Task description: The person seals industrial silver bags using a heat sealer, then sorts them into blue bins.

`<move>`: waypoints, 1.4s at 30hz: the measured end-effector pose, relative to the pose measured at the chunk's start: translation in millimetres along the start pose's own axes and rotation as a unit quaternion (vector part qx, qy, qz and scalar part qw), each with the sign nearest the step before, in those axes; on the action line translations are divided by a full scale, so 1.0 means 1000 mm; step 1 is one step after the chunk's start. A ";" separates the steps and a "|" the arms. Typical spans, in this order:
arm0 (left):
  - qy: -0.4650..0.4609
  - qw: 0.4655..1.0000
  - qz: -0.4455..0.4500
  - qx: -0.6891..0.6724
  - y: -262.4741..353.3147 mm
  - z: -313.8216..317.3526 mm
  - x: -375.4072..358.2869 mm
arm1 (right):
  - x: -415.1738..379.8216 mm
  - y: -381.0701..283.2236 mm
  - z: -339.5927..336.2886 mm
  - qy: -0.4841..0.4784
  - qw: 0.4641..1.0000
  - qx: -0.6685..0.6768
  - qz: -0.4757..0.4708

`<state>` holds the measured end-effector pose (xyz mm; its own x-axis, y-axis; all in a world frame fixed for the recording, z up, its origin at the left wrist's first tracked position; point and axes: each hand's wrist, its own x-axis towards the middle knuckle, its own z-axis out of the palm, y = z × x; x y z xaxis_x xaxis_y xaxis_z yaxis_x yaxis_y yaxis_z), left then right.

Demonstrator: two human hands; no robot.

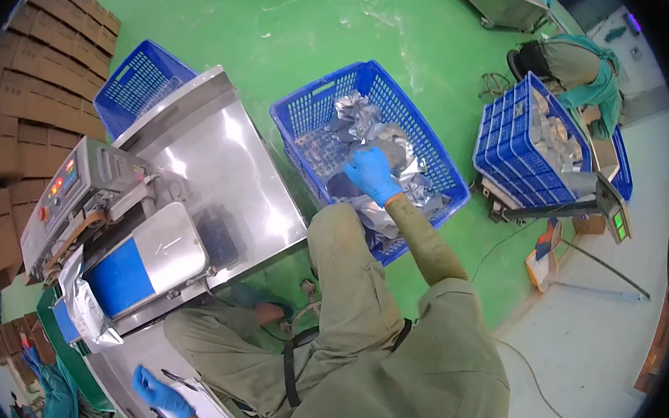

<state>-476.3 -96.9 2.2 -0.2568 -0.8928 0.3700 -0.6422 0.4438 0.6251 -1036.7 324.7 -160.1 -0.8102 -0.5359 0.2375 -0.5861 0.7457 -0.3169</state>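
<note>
My right hand (372, 174), in a blue glove, reaches into a blue plastic crate (293, 141). Its fingers are curled against the silver foil bags (390, 147) piled inside, closed on one as far as I can see; the fingertips are partly hidden. At the lower left, my gloved left hand (157, 391) is held with its fingers curled together, and nothing shows in them. It is beside a stack of papers (205, 407) and a dark pen-like object (174, 375) on the steel table.
A sealing machine (65, 188) with a blue belt (121, 277) stands at left; a foil bag (87, 303) leans at its end. Beside it slopes a steel tray (222, 133). Cardboard boxes (38, 83) line the left. A co-worker (585, 68) sits near filled blue crates (505, 144) at right.
</note>
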 end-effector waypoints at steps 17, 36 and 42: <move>-0.396 0.832 0.020 -0.388 0.181 0.131 0.090 | 0.065 -0.420 -0.307 0.139 0.867 0.416 -0.238; -0.175 0.840 0.507 -0.078 0.224 0.042 0.159 | 0.082 -0.380 -0.186 0.052 0.920 0.240 -0.304; -0.098 0.823 0.560 0.012 0.202 0.042 0.164 | 0.090 -0.348 -0.166 0.151 0.904 0.114 -0.384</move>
<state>-678.5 -157.2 160.6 -0.8074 0.0787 0.5847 0.0628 0.9969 -0.0474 -904.4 82.4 123.6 -0.1459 -0.7028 0.6963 -0.9888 0.0813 -0.1252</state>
